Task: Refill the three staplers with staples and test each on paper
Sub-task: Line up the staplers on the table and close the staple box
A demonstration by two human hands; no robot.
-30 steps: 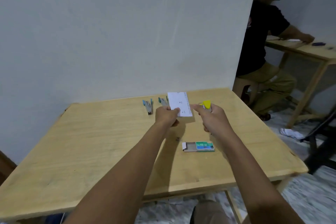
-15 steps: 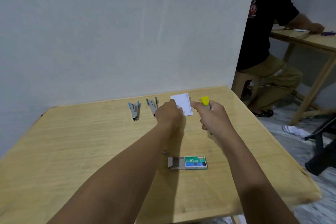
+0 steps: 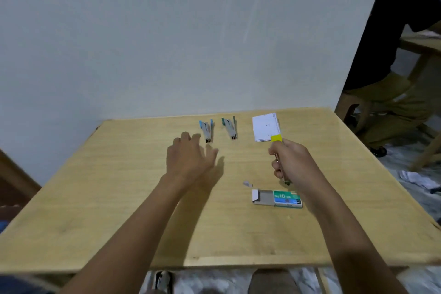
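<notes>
My right hand (image 3: 292,162) is closed around a yellow-ended stapler (image 3: 276,138), held above the table with its metal nose pointing down toward me. My left hand (image 3: 188,159) hovers open, fingers spread, just left of and below a light-blue stapler (image 3: 207,130). A teal stapler (image 3: 230,127) lies to its right; both look hinged open. The white paper (image 3: 265,126) lies flat near the table's far edge, just beyond the yellow stapler. A green staple box (image 3: 278,198) sits slid open below my right hand, with a small strip of staples (image 3: 247,184) beside it.
The wooden table (image 3: 119,210) stands against a pale wall. At the right, another person (image 3: 391,79) sits on a stool at a second wooden table (image 3: 424,45). Crumpled white paper (image 3: 415,178) lies on the floor there.
My left hand has let go of the paper, which now lies on the table, and has moved left toward the light-blue stapler. My right hand still holds the yellow stapler.
</notes>
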